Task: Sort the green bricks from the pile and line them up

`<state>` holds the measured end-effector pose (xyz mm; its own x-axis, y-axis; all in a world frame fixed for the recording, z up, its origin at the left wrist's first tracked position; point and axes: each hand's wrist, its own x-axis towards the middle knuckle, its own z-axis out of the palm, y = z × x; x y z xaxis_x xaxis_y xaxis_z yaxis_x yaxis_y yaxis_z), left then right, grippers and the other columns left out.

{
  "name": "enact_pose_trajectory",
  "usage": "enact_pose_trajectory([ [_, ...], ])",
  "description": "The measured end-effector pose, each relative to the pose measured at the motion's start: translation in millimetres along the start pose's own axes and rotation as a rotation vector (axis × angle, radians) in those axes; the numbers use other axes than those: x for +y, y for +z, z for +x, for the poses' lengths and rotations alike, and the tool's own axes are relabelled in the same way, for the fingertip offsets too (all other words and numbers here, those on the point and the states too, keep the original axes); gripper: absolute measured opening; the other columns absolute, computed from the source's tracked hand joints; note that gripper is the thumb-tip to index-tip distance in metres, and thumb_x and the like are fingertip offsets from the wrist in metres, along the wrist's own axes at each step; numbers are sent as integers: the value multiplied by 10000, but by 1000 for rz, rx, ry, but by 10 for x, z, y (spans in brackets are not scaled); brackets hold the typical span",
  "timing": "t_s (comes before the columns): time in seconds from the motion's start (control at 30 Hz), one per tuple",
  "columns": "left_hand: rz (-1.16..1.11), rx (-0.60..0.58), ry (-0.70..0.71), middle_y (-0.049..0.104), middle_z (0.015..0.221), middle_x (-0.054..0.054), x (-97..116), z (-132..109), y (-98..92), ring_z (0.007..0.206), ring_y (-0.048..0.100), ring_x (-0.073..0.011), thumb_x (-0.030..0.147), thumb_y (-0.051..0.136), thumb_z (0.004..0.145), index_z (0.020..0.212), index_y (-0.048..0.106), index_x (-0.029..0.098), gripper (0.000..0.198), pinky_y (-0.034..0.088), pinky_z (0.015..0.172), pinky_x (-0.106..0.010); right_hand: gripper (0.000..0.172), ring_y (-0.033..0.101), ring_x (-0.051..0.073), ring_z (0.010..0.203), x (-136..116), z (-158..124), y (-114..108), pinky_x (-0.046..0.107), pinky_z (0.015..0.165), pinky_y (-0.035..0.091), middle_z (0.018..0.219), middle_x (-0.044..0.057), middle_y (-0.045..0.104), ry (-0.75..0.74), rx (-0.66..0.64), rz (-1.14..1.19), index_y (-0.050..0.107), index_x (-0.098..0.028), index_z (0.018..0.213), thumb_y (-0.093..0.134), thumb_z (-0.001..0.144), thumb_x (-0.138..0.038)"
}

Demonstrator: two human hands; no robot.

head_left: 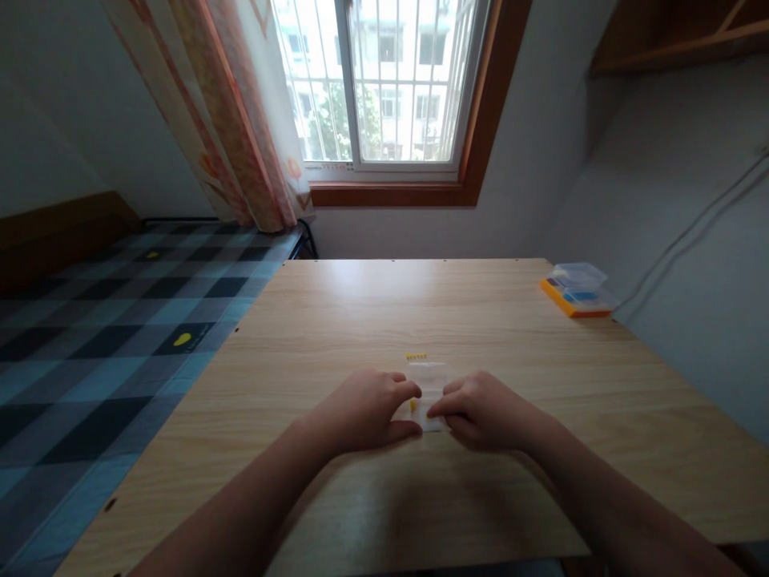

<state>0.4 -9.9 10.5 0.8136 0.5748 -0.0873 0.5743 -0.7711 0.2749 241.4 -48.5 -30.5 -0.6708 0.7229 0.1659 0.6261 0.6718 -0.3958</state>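
Observation:
A small clear plastic bag (pixel 428 378) lies on the wooden table (pixel 384 320) near its front middle. My left hand (pixel 366 410) and my right hand (pixel 481 410) meet over its near end, fingers curled and pinching the bag from both sides. A tiny yellow piece (pixel 412 405) shows between my fingertips, inside or under the bag. A short row of small yellow pieces (pixel 416 356) lies on the table just beyond the bag.
A clear plastic box on an orange base (pixel 577 290) sits at the table's far right edge by the wall. A bed with a blue checked cover (pixel 108 336) runs along the left. A window (pixel 384 80) and curtain (pixel 240 120) stand behind.

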Motion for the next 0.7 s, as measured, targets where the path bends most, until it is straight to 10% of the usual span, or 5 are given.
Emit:
enact_pose_trajectory([
  [0.7,-35,8,-50,727,1145,-69,-59,50,129,966,697,-283,452,767,795,1208,667,238,476,504,773,-345,295,610,128,652,-45,60,104,254,628,323,833,7,743,114,52,-126,776,-292,1043,591,847,-171],
])
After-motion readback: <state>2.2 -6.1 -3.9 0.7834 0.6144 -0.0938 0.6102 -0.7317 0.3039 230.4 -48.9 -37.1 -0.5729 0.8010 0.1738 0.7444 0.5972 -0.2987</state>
